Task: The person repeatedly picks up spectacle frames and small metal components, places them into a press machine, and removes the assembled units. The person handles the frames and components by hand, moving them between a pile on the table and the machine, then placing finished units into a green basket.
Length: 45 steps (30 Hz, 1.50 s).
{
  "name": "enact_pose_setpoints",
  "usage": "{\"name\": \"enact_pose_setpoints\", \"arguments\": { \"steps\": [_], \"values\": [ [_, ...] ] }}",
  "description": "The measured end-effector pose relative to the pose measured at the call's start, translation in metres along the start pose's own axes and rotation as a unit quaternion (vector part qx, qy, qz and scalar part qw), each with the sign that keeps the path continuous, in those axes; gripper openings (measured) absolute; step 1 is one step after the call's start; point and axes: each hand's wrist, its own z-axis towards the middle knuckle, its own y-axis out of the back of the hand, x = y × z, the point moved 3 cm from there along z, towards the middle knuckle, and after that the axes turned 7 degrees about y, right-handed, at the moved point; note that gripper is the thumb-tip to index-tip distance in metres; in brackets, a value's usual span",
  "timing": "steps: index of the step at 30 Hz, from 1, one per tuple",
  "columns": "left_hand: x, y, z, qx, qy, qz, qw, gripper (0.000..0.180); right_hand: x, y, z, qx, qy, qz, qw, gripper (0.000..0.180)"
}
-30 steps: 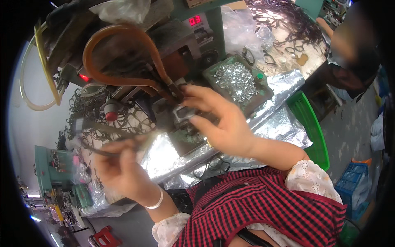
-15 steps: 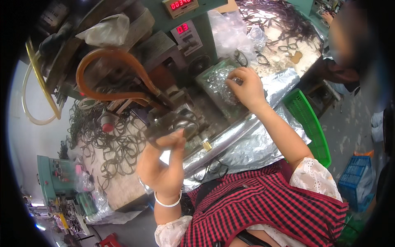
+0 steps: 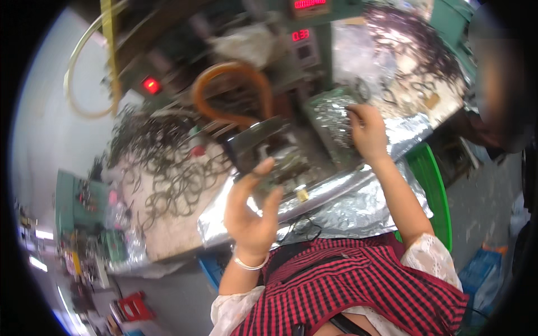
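Note:
My left hand [image 3: 252,215] is held with thumb and fingers apart at the front of a dark metal machine fixture [image 3: 268,144]. Nothing shows between those fingers. A heap of small shiny metal pieces [image 3: 332,119] lies on a greenish tray to the right of the fixture. Over the right side of this heap is my right hand [image 3: 371,137], its fingertips pinched together; whatever they hold is too small to tell. A brass-coloured block [image 3: 302,194] sits at the machine's front edge, above crumpled silver foil [image 3: 347,210]. Motion blurs the fixture's details.
A thick orange hose [image 3: 203,84] loops above the fixture. Many dark eyeglass frames [image 3: 182,185] lie on the left table, and dark slender parts [image 3: 412,47] are heaped at far right. A green basket [image 3: 436,193] stands beside my right arm. Another person [image 3: 499,89] is at right.
My left thumb and fingers have spread from a pinch at a dark rim by the fixture. My right hand stays over the metal pieces. The whole view has shifted, moving the scene rightward.

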Motion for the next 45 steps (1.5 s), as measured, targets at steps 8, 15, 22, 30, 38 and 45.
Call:
{"name": "enact_pose_setpoints", "arguments": {
  "steps": [8, 15, 22, 30, 38, 45],
  "values": [
    [0.068, 0.133, 0.005, -0.295, 0.225, 0.184, 0.91, 0.028, 0.023, 0.02, 0.003, 0.028, 0.012, 0.019, 0.999, 0.015],
    [0.228, 0.113, 0.0, -0.083, 0.466, 0.388, 0.79, 0.049, 0.018, 0.005, -0.001, 0.033, -0.06, 0.012, 0.998, 0.014],
    [0.182, 0.129, -0.028, -0.173, 0.419, -0.014, 0.891, 0.023, 0.035, 0.056, -0.018, 0.043, -0.158, 0.142, 0.976, 0.015],
    [0.147, 0.113, -0.011, -0.232, 0.332, -0.081, 0.911, 0.06, 0.127, 0.001, 0.036, 0.074, -0.054, 0.36, 0.928, 0.019],
    [0.081, 0.086, 0.0, -0.196, 0.182, -0.184, 0.946, 0.01, 0.136, -0.017, 0.022, 0.077, -0.215, 0.542, 0.809, 0.035],
    [0.016, 0.076, 0.065, -0.156, 0.014, -0.154, 0.975, 0.011, 0.163, -0.008, 0.031, 0.086, -0.268, 0.61, 0.74, 0.036]
  ]
}}
